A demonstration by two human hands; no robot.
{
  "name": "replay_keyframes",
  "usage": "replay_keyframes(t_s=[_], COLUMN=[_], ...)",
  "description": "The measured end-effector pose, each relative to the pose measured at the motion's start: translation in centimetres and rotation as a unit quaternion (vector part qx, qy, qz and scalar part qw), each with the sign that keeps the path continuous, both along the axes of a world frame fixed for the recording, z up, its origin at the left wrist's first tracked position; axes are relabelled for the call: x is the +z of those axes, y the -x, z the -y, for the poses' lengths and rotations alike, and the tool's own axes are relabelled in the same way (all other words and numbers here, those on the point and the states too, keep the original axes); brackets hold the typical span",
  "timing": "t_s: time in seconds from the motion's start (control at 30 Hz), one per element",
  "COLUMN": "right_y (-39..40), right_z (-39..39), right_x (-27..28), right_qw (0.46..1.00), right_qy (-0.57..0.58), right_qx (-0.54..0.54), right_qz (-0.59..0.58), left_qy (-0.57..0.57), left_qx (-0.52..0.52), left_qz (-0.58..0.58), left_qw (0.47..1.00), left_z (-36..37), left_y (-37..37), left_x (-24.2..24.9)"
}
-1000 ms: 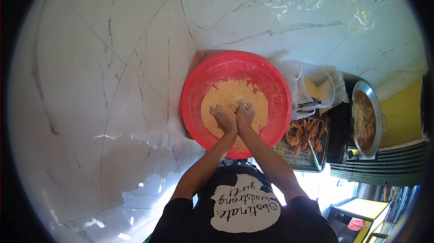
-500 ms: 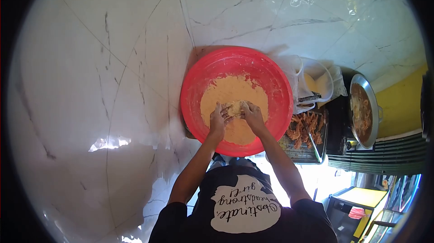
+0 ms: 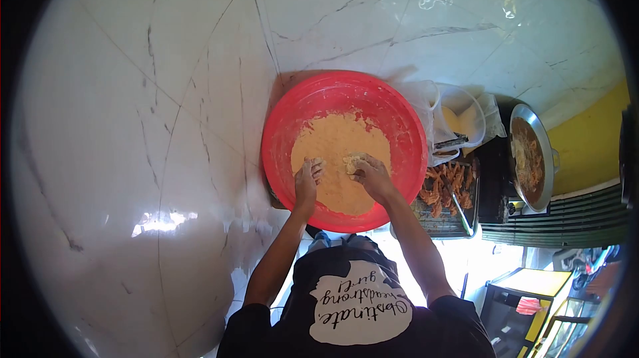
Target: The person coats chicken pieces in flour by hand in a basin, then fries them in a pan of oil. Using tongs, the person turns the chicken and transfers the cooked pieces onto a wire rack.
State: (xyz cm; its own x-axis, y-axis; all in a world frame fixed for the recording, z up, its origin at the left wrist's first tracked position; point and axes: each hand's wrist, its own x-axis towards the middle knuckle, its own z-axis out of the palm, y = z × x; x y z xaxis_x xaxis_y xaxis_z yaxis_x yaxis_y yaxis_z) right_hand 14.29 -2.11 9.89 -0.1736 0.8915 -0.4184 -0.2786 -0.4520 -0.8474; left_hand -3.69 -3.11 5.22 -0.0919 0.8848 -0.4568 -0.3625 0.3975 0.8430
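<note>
A wide red basin [image 3: 278, 118] holds a broad layer of pale yellow-orange flour [image 3: 339, 132]. Over its right half, my right hand [image 3: 374, 178] grips a flour-coated piece of food [image 3: 351, 162] between thumb and fingers; what lies under the coating cannot be made out. My left hand [image 3: 307, 183] is above the left part of the flour, apart from that piece. Its floury fingers are slightly bent and spread, with no piece visible in them.
Right of the basin, a rack tray [image 3: 436, 226] holds browned fried pieces [image 3: 447, 188] and tongs [image 3: 462, 215]. Behind it are clear plastic containers [image 3: 476, 115]. Farther right stands a metal pan [image 3: 547, 158] of frying food. Marble-look tiles [image 3: 333, 18] line the wall.
Both hands were together around the coated piece. Now they are apart: my left hand has moved left and down, while my right hand keeps the piece. The view has shifted slightly.
</note>
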Motion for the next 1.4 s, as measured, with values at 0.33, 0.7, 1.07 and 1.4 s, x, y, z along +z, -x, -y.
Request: replay_keyframes(t_s=[0.33, 0.7, 1.07, 1.4], right_y=[-3.7, -16.4, -36.5, -50.6], right_z=[2.2, 8.5, 13.8, 11.7], right_x=[2.0, 7.7, 15.8, 19.2], right_qw=[0.983, 0.957, 0.856, 0.739], right_qy=[-0.123, -0.167, -0.252, -0.247], right_qx=[0.032, -0.034, -0.061, -0.133], right_qz=[0.135, 0.237, 0.448, 0.612], left_qy=[-0.007, -0.182, -0.162, -0.128], left_qx=[-0.047, -0.14, -0.05, -0.017], left_qz=[-0.035, -0.245, -0.594, -0.672], left_qw=[0.998, 0.942, 0.787, 0.729], left_z=[1.1, 4.3, 7.2, 7.0], left_y=[-4.3, -14.1, -19.9, -21.2], left_x=[1.0, 2.2, 3.4, 3.6])
